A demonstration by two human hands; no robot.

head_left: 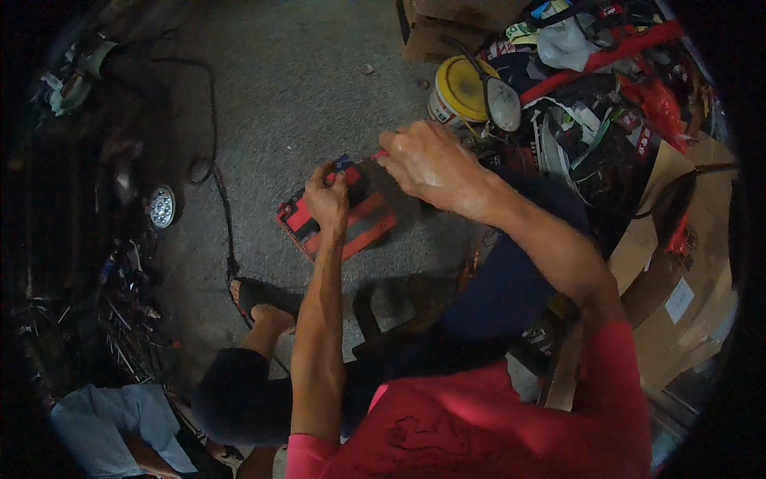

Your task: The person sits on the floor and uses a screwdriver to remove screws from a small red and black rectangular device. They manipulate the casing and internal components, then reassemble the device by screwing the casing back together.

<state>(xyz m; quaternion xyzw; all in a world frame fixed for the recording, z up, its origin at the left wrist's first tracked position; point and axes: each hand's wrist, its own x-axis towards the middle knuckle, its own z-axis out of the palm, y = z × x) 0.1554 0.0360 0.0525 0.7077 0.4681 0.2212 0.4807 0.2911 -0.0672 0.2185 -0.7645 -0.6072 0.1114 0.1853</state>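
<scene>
Red-and-black striped rectangular block (370,239) lies mid-frame; my left hand (327,201) pinches a small blue piece (342,163), my right hand (431,164) grips a red handle (378,154).

Repair workshop, by the look of it: rough grey floor (279,88), long metal tools and rods (132,343) heaped along the left, black cable (213,120) trailing across; at right, yellow-lidded tub (459,83), plastic bags (562,46) and flattened cardboard (706,287), all jumbled.
</scene>
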